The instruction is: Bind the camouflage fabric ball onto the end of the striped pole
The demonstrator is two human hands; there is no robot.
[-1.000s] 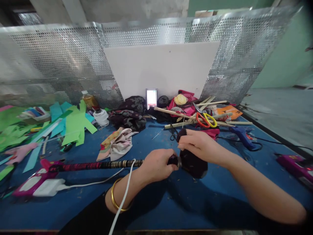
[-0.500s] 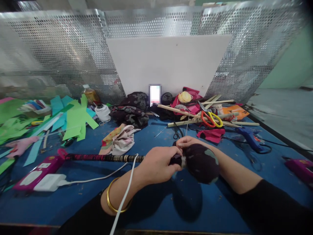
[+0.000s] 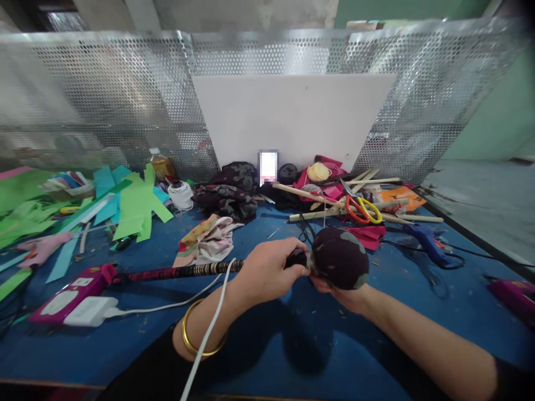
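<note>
Strip (image 3: 62, 298): pink, far out at 9 o'clock from the ball, lying on the blue table (image 3: 125, 351); a white plug sits against it.
Paper (image 3: 134, 207): green cut pieces at 10 o'clock, well apart from the hands.
Stick (image 3: 175, 272): wrapped in dark patterned thread, lying nearly level, running from the strip to the ball.
Cloth (image 3: 207, 239): a crumpled pale scrap just behind the stick, at 10 o'clock.
Cable (image 3: 209, 334): white, crossing over the left wrist beside a gold bangle (image 3: 194, 342).
Left hand (image 3: 267, 273): fist closed round the stick's right end — right where it meets the ball.
Ball (image 3: 340, 257): dark, cloth-covered, raised just above the table at centre.
Right hand (image 3: 346, 295): palm up at the ball's 6 o'clock, cupping it from below — fingertips hidden.
Scissors (image 3: 363, 209): red and yellow handles, at 1 o'clock among wooden sticks.
Glue gun (image 3: 426, 242): blue, at 3 o'clock, untouched.
</note>
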